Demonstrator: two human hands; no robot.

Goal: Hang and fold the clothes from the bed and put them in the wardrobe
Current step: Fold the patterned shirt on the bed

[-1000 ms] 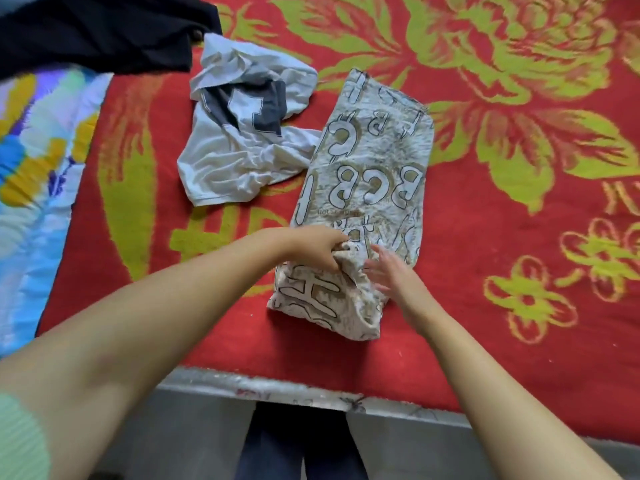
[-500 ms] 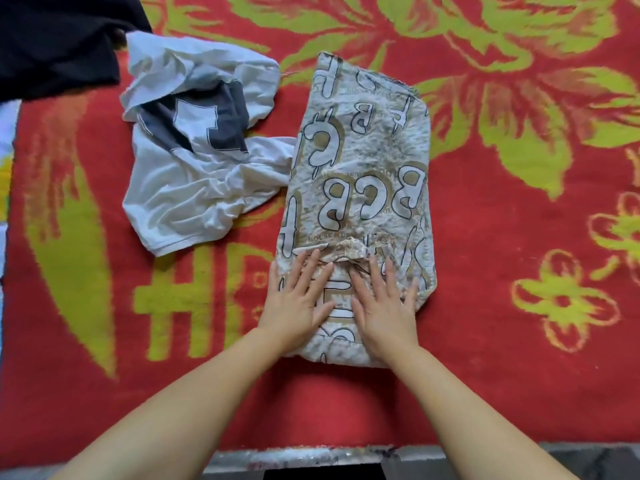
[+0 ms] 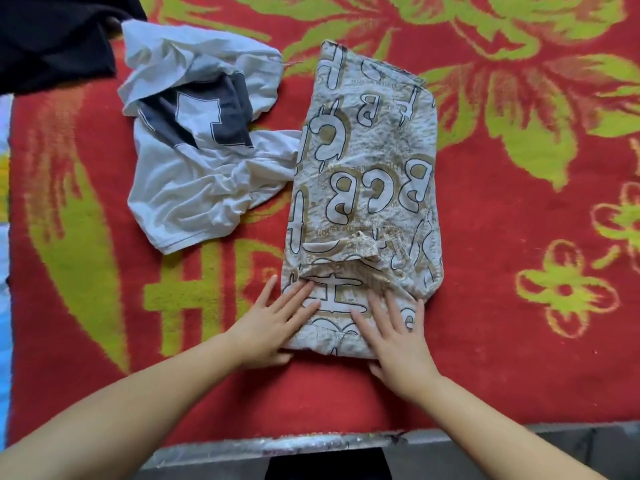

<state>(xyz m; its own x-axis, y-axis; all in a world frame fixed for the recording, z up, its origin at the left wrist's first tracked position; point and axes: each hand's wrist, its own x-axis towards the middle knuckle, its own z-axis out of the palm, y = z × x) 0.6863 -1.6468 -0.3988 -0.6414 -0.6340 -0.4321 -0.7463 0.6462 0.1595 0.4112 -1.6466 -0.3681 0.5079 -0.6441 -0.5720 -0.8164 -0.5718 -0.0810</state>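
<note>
my left hand [image 3: 273, 325] and right hand [image 3: 398, 336] lie flat, fingers straight, pressing the near end of the printed shirt [image 3: 363, 188] on the bed [image 3: 519, 237], i think to set its fold. a white shirt [image 3: 194, 181] lies crumpled beside it.

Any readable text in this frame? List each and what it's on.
"BCB": big outlined letters, seen upside down, on the beige printed garment.
Small print on that garment: too blurred to read.
One blocky white character on the dark patch of the white shirt: crumpled, unclear.
Red blanket: yellow-green marks, illegible.
</note>
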